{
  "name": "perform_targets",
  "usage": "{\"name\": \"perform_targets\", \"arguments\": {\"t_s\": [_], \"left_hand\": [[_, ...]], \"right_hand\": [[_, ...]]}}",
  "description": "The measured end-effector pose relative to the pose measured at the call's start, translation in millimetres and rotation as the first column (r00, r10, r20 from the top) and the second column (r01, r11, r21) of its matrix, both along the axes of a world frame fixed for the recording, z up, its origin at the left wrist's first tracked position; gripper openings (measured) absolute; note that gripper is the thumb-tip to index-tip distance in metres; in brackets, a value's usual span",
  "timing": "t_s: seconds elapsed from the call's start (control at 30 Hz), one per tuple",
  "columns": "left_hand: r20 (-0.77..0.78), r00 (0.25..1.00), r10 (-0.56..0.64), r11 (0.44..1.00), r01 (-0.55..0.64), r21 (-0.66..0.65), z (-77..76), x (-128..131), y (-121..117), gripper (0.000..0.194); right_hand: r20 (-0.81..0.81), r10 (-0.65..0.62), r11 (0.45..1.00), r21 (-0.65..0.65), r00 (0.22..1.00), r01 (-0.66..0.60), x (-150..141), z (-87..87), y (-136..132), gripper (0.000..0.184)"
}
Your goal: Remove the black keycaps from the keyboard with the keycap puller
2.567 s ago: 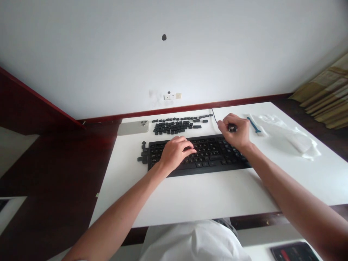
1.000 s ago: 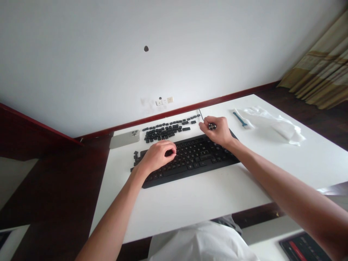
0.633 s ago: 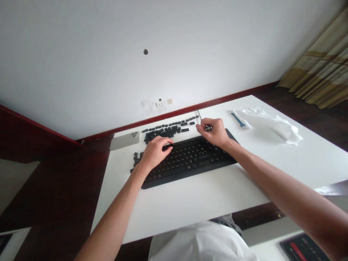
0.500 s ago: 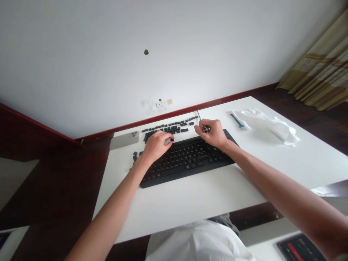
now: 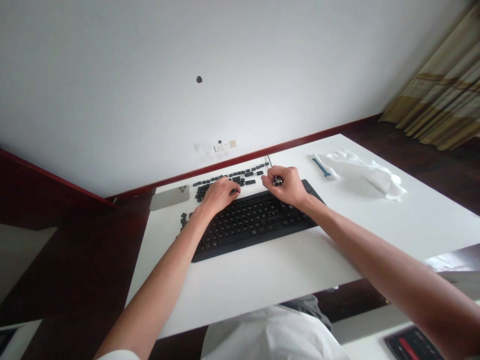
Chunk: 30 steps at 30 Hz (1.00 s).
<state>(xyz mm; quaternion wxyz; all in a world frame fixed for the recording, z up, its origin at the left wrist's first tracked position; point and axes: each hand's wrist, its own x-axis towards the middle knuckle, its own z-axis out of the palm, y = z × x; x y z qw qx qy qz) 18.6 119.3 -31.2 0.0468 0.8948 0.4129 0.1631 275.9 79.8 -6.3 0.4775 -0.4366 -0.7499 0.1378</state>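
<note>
A black keyboard [image 5: 240,225] lies slantwise on the white table, its keys partly covered by my forearm and hands. My left hand [image 5: 222,194] is over its upper left edge, thumb and forefinger pinched on a small black keycap [image 5: 234,190]. Over the keyboard's upper right part, my right hand [image 5: 285,184] makes a fist around a thing with a round, black-and-white patterned end [image 5: 277,181]; the rest of it is hidden. Loose black keycaps [image 5: 249,182] lie in rows and a cluster behind the keyboard, with several more [image 5: 183,219] left of it.
A phone [image 5: 170,197] lies face down at the table's back left. To the right are a blue-handled brush [image 5: 321,167] and a crumpled white cloth or bag [image 5: 375,177]. The table [image 5: 285,270] backs onto a wall with sockets [image 5: 225,146]. A dark-and-red object [image 5: 408,345] sits lower right.
The whole view has shifted slightly. My left hand still pinches the keycap, which is now seen less plainly between the fingertips. My right fist keeps its grip above the keyboard.
</note>
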Motion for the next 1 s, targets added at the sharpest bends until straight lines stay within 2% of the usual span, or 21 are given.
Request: {"name": "perform_targets", "arguments": {"t_s": [0.07,0.23,0.37,0.6,0.77,0.87,0.93,1.0], "left_hand": [[-0.011,1.000,0.021,1.000,-0.021,0.008,-0.7,2,0,0.009],[0.025,0.999,-0.041,0.998,0.039,0.056,-2.1,6,1,0.009],[0.030,1.000,-0.009,0.994,0.005,0.107,-4.5,3,1,0.008],[0.013,1.000,0.022,0.993,-0.023,0.116,-6.6,1,4,0.007],[0.058,0.995,0.080,0.990,-0.086,0.110,3.1,5,-2,0.010],[0.195,0.976,0.098,0.993,-0.108,0.038,13.0,23,-25,0.008],[0.272,0.960,0.068,0.998,-0.062,-0.032,17.3,40,-49,0.007],[0.273,0.962,0.034,0.998,-0.016,-0.067,17.6,56,-75,0.017]], "right_hand": [[0.002,0.019,1.000,0.006,1.000,-0.020,-1,-1.0,0,0.030],[0.001,0.009,1.000,-0.014,1.000,-0.009,-1,-2.3,0,0.030],[0.001,0.008,1.000,-0.017,1.000,-0.008,-1,-2.5,0,0.030],[0.001,0.002,1.000,-0.010,1.000,-0.002,0,-0.7,0,0.033],[-0.160,-0.028,0.993,-0.115,0.987,0.009,4,3.9,1,0.040],[-0.402,0.009,0.962,-0.246,0.916,-0.117,2,5.6,3,0.046],[-0.588,0.021,0.910,-0.323,0.809,-0.258,1,7.9,4,0.049],[-0.722,0.007,0.854,-0.355,0.692,-0.380,-1,11.6,4,0.052]]}}
